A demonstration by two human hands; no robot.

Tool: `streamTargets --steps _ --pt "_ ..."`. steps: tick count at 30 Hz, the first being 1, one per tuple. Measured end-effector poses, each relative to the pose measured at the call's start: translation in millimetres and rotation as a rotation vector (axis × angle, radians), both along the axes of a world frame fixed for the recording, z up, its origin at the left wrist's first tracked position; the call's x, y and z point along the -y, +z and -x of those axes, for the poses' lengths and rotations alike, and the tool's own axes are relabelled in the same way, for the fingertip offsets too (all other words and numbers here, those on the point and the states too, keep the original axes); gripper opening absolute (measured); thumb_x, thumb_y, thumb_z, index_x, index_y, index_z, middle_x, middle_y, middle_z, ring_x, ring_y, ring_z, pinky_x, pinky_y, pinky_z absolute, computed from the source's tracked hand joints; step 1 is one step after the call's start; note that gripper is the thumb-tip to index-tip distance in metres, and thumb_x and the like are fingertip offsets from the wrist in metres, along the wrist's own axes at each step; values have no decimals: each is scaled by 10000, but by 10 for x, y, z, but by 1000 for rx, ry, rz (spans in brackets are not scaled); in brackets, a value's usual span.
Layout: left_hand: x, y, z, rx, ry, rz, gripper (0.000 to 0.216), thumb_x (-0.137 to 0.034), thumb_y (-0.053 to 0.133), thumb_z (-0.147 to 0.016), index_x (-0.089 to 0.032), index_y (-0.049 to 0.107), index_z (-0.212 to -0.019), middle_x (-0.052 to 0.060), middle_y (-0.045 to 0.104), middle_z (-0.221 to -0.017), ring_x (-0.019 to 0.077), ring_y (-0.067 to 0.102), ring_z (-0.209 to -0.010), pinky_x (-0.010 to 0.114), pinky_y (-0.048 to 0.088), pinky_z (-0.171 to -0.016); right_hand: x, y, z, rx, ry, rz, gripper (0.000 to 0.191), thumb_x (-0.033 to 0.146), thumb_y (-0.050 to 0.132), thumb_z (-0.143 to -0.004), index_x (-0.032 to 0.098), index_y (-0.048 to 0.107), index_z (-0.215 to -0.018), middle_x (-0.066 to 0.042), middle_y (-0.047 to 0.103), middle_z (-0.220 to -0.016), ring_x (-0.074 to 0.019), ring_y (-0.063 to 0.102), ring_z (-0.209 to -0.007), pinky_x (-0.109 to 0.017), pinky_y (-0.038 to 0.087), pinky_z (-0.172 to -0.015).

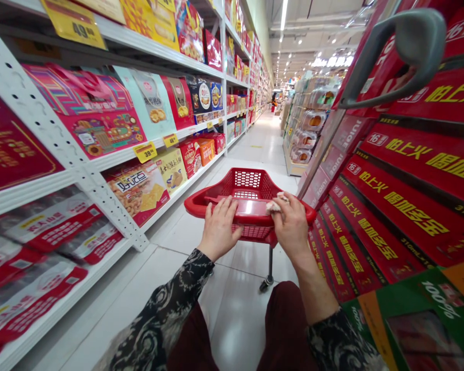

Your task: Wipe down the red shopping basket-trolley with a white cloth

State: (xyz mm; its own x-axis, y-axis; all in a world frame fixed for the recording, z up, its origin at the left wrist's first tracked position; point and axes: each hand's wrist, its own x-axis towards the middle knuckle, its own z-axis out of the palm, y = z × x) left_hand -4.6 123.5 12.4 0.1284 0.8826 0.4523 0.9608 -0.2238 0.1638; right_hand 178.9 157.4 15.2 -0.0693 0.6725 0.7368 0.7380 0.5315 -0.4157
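A red plastic shopping cart (251,191) stands on the pale tiled aisle floor in front of me. My left hand (218,226) rests on the cart's near rim with its fingers wrapped over the edge. My right hand (292,224) grips the same rim at the right and pinches a crumpled whitish tissue (275,204) against it. The basket looks empty. Both forearms wear dark patterned sleeves.
White shelves (112,157) of boxed biscuits with yellow price tags (145,151) line the left. Stacked red drink cartons (402,206) rise close on the right, with a grey trolley handle (406,56) above. A pallet of packaged goods (307,123) stands further down the aisle.
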Motion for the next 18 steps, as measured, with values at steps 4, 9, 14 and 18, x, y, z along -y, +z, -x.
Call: streamTargets --steps 4,9,14,18 --pt "-3 -25 -46 23 5 -26 615 -312 556 -723 -135 412 -1294 134 385 -1410 285 358 -1282 540 197 -1070 12 3 62 -12 3 4 331 142 468 -778 151 601 -1081 -135 514 -1236 -265 437 -1180 -480 353 -1009" --pt "-8 -39 -61 39 -7 -34 555 -284 512 -751 -137 439 -1281 145 396 -1400 291 366 -1279 539 207 -1061 200 -1 499 53 217 20 400 124 481 -747 132 566 -1138 -131 465 -1306 -257 344 -1273 -489 250 -1084" --pt "6 -50 22 97 -70 -32 545 -251 508 -755 -129 427 -1280 147 419 -1384 266 356 -1294 517 199 -1078 173 16 489 77 276 41 391 87 454 -742 157 585 -1105 -114 482 -1297 -239 362 -1266 -480 270 -1074" --pt "41 51 0 303 -97 -100 578 -263 516 -766 -132 365 -1308 149 439 -1366 235 373 -1286 481 253 -1070 33 49 236 -7 110 40 308 122 460 -773 163 622 -1031 -128 477 -1293 -252 421 -1214 -478 328 -1035"
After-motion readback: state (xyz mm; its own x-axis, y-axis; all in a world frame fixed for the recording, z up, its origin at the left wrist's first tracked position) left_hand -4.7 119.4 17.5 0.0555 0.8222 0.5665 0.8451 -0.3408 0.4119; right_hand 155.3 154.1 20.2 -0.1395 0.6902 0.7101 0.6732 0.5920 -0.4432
